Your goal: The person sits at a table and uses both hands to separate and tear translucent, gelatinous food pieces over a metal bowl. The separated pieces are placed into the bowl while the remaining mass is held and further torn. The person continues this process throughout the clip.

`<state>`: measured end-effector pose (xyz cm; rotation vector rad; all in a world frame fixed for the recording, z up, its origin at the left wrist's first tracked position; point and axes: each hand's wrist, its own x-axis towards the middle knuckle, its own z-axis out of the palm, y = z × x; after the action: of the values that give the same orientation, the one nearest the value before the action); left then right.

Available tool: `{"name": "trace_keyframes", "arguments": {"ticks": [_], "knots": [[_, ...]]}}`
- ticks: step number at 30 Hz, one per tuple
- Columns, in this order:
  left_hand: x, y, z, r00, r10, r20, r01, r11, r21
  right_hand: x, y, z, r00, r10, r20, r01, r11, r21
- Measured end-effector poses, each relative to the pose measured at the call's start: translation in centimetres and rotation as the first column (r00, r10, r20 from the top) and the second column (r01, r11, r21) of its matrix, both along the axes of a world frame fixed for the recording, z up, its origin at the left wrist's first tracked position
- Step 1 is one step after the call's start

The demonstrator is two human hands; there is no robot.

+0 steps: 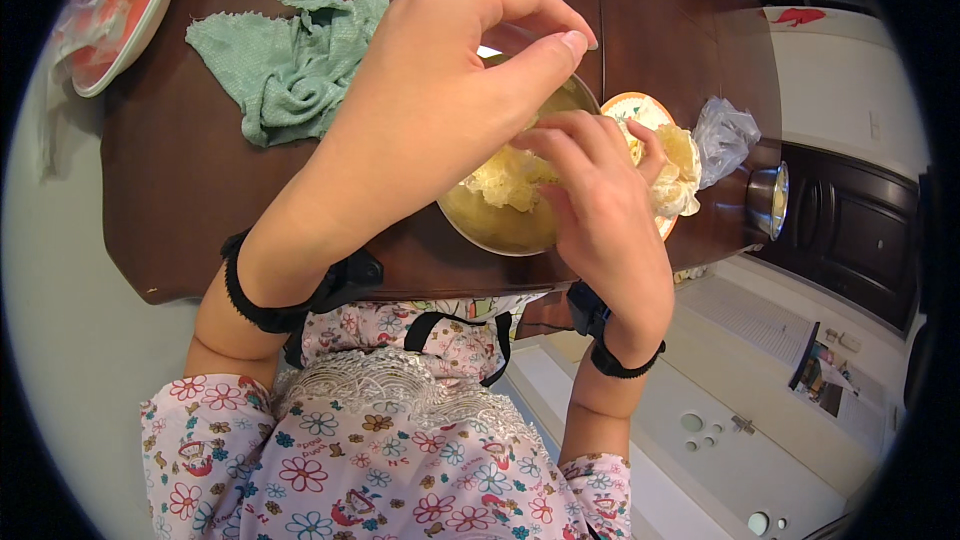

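A metal bowl (480,229) stands near the table's edge, with pale yellow citrus pulp (501,184) inside. My left hand (465,82) is over the bowl's far left side, thumb and forefinger curved towards each other; whether anything is between the fingertips cannot be told. My right hand (607,195) reaches over the bowl's right side, fingers bent at the pulp, its fingertips partly hidden. Just right of it, peeled citrus segments with white membrane (679,172) lie on an orange-rimmed plate (637,101), which the hand partly covers.
A crumpled green cloth (292,82) lies on the dark wooden table (195,195) at the left. Beyond it, a white-rimmed container (142,37) holds something reddish under plastic. A clear plastic bag (724,139) and a small metal bowl (766,199) are by the right edge.
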<state>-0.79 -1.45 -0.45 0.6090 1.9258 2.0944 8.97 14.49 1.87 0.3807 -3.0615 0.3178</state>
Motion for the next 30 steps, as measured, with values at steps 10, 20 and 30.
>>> {"name": "trace_keyframes", "arguments": {"ticks": [10,20,30], "knots": [[0.0,0.0,0.1,1.0,-0.017,-0.015,0.016,1.0,-0.019,-0.1,0.2,-0.1,0.999,-0.024,0.047,0.027,0.998,-0.057],[0.5,0.2,0.6,0.948,-0.266,0.174,0.247,0.961,0.122,1.5,-0.7,-2.0,0.802,-0.597,-0.027,0.25,0.376,-0.892],[0.3,0.2,0.6,0.911,-0.313,0.269,0.283,0.948,0.145,1.8,-1.1,-2.0,0.8,-0.554,-0.23,0.201,0.609,-0.768]]}}
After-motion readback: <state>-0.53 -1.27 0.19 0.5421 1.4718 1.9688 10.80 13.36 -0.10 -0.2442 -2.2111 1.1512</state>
